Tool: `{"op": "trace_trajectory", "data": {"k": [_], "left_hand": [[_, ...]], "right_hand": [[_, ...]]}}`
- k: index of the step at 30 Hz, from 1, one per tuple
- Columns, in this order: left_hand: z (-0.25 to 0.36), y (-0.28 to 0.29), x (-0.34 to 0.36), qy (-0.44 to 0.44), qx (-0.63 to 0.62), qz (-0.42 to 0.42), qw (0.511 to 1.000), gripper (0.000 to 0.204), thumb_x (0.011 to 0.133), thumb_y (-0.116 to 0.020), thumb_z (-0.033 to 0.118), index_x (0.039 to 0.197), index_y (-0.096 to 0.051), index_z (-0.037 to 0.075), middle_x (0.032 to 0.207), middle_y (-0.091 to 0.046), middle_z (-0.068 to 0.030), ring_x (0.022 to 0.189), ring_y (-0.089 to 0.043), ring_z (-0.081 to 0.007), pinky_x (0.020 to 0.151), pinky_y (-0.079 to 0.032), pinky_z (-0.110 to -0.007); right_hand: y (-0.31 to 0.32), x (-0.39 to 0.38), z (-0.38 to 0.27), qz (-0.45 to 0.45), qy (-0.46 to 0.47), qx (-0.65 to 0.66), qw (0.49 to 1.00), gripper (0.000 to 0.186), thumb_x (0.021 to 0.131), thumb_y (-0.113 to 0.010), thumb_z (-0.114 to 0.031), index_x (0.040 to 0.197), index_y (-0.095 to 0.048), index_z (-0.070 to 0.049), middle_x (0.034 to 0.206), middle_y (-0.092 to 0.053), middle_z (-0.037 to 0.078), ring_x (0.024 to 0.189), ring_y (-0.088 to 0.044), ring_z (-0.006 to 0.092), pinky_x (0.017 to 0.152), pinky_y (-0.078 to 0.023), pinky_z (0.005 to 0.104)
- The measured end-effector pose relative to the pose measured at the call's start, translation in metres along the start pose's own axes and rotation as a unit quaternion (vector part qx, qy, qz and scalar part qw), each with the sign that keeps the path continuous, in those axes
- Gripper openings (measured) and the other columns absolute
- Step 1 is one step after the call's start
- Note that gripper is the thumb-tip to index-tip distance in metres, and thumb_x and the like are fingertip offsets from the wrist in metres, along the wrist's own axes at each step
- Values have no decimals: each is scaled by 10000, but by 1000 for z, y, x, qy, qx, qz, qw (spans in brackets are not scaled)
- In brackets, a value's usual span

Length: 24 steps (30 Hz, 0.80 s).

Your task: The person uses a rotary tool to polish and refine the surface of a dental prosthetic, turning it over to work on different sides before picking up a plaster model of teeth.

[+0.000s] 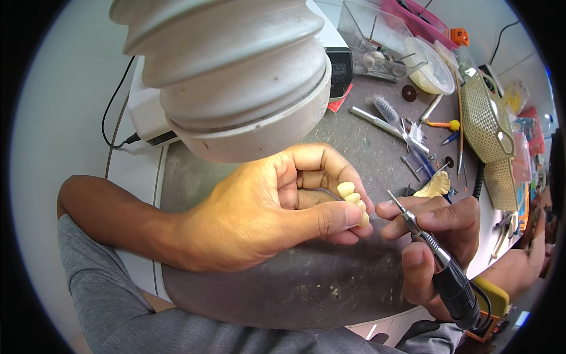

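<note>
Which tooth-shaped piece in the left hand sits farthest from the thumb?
The topmost tooth-shaped piece, at the row's upper end; the others sit lower, nearer the thumb of the left hand.

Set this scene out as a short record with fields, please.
Left grip: pinching a row of tooth-shaped pieces between thumb and fingers
Right grip: holding a rotary handpiece
Handpiece tip: apart from the row
Over the bench: wide ribbed hose
Beyond right grip: pale cast
Bench's right side: beige perforated basket
</note>
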<state>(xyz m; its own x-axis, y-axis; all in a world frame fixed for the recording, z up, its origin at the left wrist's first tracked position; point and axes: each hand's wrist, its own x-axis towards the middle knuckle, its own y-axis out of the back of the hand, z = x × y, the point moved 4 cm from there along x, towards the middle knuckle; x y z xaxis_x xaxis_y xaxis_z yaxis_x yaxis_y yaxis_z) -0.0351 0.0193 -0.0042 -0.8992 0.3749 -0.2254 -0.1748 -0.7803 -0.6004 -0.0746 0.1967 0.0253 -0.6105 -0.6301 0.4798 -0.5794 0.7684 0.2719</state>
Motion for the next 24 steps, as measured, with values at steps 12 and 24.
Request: {"op": "trace_trajectory", "data": {"k": [12,24], "left_hand": [[-3,1,0,-2,21,-21,1000,258,915,-560,10,1163,-527,-52,1105,-585,-129,1030,-595,-170,901,-528,-317],[-3,1,-3,-28,88,-32,995,298,901,-576,-9,1193,-556,-62,1117,-593,-118,1023,-574,-144,886,-513,-290]], "right_hand": [[5,3,1,-11,18,-36,999,338,797,-681,-31,1034,-448,30,914,-643,235,749,-656,178,691,-529,254],[1,-2,-13,-49,-92,-3,994,398,841,-675,-42,1124,-395,-43,1116,-599,286,934,-646,223,769,-532,295]]}}
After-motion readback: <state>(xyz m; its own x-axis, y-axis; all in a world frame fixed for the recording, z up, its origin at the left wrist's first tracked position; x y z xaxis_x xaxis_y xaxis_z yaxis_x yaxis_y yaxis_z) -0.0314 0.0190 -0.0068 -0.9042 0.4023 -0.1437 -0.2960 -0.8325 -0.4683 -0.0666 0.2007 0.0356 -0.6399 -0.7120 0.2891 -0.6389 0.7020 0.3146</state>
